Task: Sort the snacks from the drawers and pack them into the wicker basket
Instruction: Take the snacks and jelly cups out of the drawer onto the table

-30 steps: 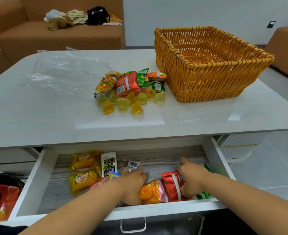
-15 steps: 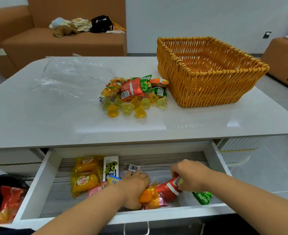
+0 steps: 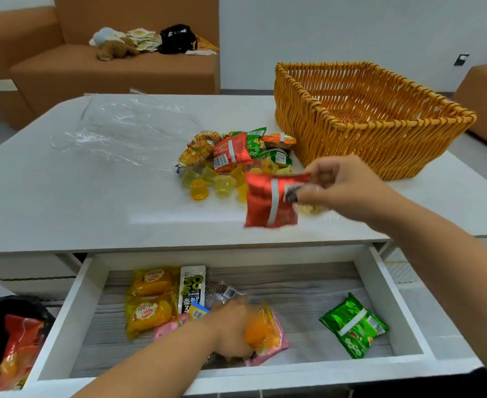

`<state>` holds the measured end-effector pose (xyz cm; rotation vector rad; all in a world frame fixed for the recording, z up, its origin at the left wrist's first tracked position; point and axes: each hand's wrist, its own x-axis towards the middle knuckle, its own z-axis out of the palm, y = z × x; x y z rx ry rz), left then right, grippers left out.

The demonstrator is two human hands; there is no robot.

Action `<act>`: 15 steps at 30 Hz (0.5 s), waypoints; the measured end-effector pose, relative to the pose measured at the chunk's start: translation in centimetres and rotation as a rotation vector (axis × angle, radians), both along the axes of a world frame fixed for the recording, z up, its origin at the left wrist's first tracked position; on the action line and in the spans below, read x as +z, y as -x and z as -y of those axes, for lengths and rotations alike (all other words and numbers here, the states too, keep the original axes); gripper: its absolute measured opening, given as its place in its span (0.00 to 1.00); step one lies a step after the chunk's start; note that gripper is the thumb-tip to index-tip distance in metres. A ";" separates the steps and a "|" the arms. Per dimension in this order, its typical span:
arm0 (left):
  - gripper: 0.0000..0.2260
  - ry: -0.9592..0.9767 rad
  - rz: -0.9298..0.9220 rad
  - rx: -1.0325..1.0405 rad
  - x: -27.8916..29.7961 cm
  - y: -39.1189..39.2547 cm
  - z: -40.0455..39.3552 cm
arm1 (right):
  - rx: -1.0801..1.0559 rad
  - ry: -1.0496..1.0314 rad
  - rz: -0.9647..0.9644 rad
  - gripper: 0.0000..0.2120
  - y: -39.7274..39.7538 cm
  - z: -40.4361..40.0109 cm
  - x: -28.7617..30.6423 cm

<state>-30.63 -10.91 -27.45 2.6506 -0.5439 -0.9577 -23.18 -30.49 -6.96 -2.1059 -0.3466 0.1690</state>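
— Foil, that red packet (image 3: 271, 201): is it held firmly?
— The right hand (image 3: 343, 191) pinches its top seam, so the pouch hangs below the fingers, above the table (image 3: 64, 202). Light, crinkly, probably slippery; the seam looks the safest hold.
— And the other hand?
— The left hand (image 3: 231, 328), down in the drawer (image 3: 391, 305), grips 1 soft orange-and-pink packet (image 3: 265, 334) around its middle.

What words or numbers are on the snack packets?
White sachet in the drawer: large "OO"-like shapes; remaining characters unreadable.
Yellow cake packets: red oval logos, blurred.
Red packet in right hand: barcode only, blurred.
Green packet: unreadable.
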 end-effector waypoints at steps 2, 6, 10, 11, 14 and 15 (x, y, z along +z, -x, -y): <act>0.24 -0.028 -0.008 -0.005 0.2 0.1 0.0 | -0.161 -0.145 -0.025 0.06 -2.3 -0.8 -0.3; 0.26 0.031 -0.056 0.063 0.2 0.1 0.1 | -0.428 -0.198 -0.163 0.07 -7.2 -2.6 -3.1; 0.27 0.133 -0.012 0.145 1.0 0.1 0.2 | -0.556 0.047 -0.006 0.16 -9.6 -2.7 -6.4; 0.26 0.163 -0.001 0.176 1.3 0.0 0.2 | -0.574 0.075 0.045 0.21 -9.6 -2.6 -6.9; 0.21 0.277 0.017 0.267 3.0 -0.6 -0.5 | -0.553 0.105 0.177 0.22 -9.0 -2.3 -8.7; 0.19 0.332 0.011 0.292 3.9 -0.8 -0.8 | -0.544 0.110 0.201 0.21 -8.7 -2.1 -9.5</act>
